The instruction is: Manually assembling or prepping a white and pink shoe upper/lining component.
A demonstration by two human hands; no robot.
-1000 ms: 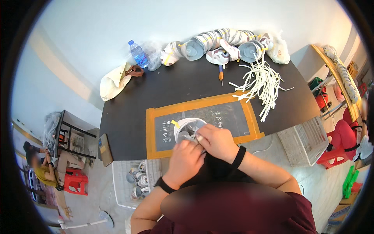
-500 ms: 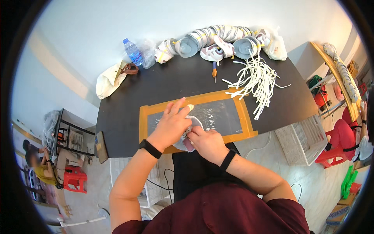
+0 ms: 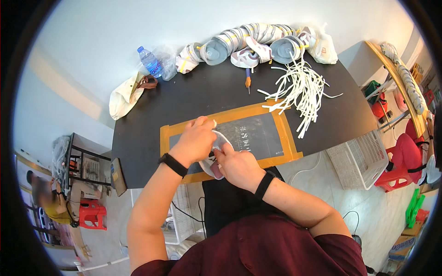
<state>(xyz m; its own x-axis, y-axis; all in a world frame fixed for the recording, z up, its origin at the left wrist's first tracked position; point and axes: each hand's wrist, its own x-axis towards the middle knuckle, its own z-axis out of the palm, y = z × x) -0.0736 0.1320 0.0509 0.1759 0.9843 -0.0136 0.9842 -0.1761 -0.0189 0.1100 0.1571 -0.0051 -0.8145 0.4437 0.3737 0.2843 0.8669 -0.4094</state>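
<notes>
A white and mauve shoe upper [image 3: 215,170] is between my hands at the near edge of the table, above a dark board framed in tan tape [image 3: 258,133]. My left hand [image 3: 193,143] wraps round its far left side, fingers closed on it and pointing away from me. My right hand [image 3: 240,167] is closed at the upper's opening, fingertips tucked inside. Whether those fingertips also pinch a lace cannot be seen. Much of the upper is hidden behind my hands.
A long row of nested shoe uppers [image 3: 237,42] lines the table's back. White laces [image 3: 301,89] lie at the right, with a thin hook tool [image 3: 248,82] nearby. A water bottle [image 3: 149,61] and cream cloth bag [image 3: 125,97] sit left. A white crate [image 3: 354,161] stands right.
My right hand has shifted slightly and its fingers reach further into the upper's opening. My left hand keeps its hold. The whole view has moved a little.
</notes>
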